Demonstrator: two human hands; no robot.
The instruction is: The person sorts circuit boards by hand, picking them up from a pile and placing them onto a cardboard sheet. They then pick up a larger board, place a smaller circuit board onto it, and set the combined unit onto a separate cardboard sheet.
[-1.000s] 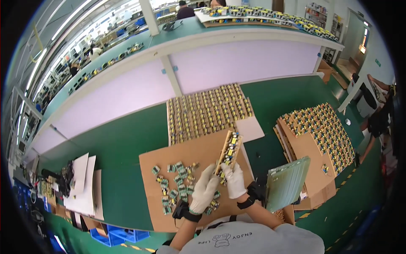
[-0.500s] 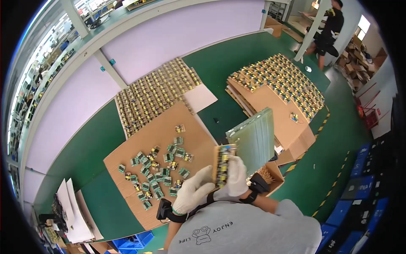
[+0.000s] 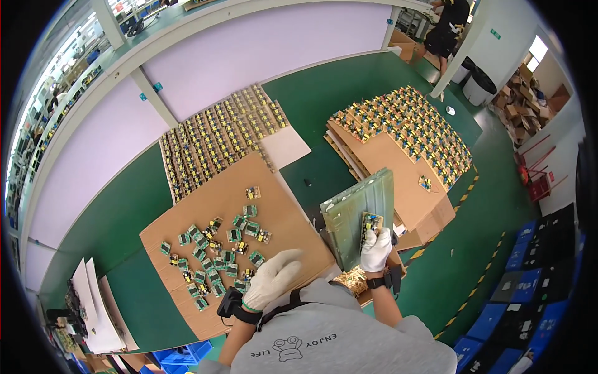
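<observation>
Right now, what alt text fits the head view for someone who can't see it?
A gloved right hand holds a small circuit board against a green panel; the gloved left hand hovers over a cardboard sheet strewn with loose small boards on a green table.

Loose circuit boards (image 3: 218, 252) lie scattered on the near-left cardboard sheet (image 3: 280, 206); rows of boards (image 3: 215, 140) sit behind it; a tray (image 3: 349, 215) stands to its right; far right, another board stack (image 3: 411, 128).

Green table (image 3: 118, 230); cardboard sheet (image 3: 274, 212) with loose boards (image 3: 218, 255); board rows (image 3: 218, 137); cardboard stack (image 3: 398, 162)
</observation>
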